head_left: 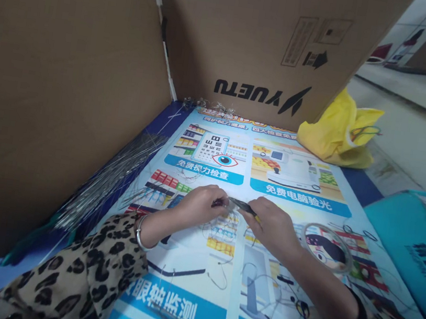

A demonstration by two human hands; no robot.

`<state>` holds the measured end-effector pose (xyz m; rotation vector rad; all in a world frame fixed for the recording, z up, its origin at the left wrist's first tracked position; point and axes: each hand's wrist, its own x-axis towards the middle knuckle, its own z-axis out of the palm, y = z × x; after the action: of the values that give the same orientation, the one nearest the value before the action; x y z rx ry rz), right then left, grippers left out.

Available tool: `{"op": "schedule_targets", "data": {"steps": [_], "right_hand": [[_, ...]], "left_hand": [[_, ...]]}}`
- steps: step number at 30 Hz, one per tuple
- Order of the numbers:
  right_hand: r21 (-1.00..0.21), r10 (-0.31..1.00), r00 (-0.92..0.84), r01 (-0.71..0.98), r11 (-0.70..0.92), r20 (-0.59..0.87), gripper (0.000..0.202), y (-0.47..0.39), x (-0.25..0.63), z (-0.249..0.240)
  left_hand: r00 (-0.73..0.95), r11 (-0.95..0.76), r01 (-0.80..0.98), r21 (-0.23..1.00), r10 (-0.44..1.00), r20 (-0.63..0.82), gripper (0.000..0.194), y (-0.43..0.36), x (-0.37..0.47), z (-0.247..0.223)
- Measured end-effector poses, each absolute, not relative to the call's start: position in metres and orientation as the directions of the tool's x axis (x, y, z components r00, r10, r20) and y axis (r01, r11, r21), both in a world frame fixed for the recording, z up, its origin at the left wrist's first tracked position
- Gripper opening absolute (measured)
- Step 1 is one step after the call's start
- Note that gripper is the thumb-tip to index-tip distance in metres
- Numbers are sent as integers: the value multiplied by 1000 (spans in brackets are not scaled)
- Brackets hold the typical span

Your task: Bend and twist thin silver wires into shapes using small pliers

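Observation:
Over the middle of a printed poster, my left hand (203, 205) is closed in a pinch on a piece of thin wire (226, 202), mostly hidden by the fingers. My right hand (273, 223) grips a pair of pliers (243, 206), whose dark jaws point left and meet the wire at my left fingertips. Fine wire loops lie on the poster just below both hands. By my right forearm lies a roll of clear tape (347, 252). A few bent wire pieces (298, 301) with small dark parts are scattered below it.
A large cardboard sheet (230, 35) stands upright at the back and another (57, 79) on the left. Bundled straight wires (102, 186) lie along the left edge. A yellow bag (336, 132) sits at the back right, with a turquoise box (410, 245) nearer on the right.

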<state>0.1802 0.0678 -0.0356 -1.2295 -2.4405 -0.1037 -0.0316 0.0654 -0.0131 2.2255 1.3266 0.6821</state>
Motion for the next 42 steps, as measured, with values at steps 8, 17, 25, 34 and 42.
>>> {"op": "schedule_targets", "data": {"steps": [8, 17, 25, 34, 42], "right_hand": [[-199, 822, -441, 824, 530, 361, 30, 66, 183, -32], [-135, 767, -481, 804, 579, 424, 31, 65, 184, -31], [-142, 766, -465, 807, 573, 444, 29, 65, 186, -31], [-86, 755, -474, 820, 567, 453, 29, 63, 190, -33], [7, 680, -572, 767, 641, 459, 26, 64, 190, -29]], "left_hand": [[425, -447, 575, 685, 879, 216, 7, 70, -37, -13], [460, -478, 582, 658, 861, 219, 10, 71, -39, -15], [459, -435, 578, 691, 873, 166, 13, 70, -39, -11], [496, -450, 572, 686, 856, 147, 14, 71, -41, -11], [522, -481, 580, 657, 839, 154, 14, 70, -40, -11]]}}
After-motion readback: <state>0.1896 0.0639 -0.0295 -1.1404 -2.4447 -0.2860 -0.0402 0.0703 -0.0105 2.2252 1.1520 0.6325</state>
